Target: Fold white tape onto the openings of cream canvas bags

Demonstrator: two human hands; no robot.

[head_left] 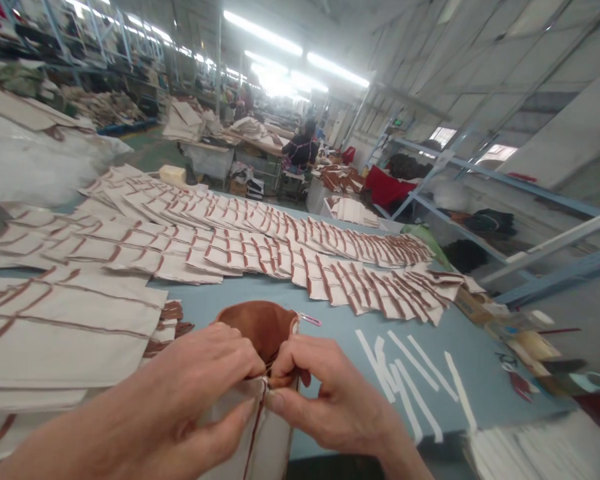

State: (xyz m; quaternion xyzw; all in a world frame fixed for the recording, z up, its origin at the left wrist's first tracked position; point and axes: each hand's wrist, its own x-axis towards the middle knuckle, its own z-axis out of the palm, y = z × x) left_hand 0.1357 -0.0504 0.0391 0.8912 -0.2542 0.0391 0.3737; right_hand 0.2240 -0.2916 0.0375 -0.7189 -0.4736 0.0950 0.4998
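Both hands pinch the upper edge of a tube-like fabric piece (257, 325), brown on the inside and off-white with a dark seam on the outside. My left hand (195, 393) grips the edge left of the seam, its thumb and fingers closed. Right beside it, my right hand (325, 393) pinches the same edge between thumb and curled fingers. The two hands almost touch at the seam, and the fingertips partly hide the cloth there. A small pink-and-white clip-like item (310, 320) sits at the piece's far right rim.
Overlapping rows of off-white, brown-striped fabric panels (240, 250) run across the blue table (325, 340). More panels (55, 327) lie at left. White strips (400, 373) are scattered at right, near scissors (507, 361) and a cardboard box (473, 307). A person (301, 148) sits farther back.
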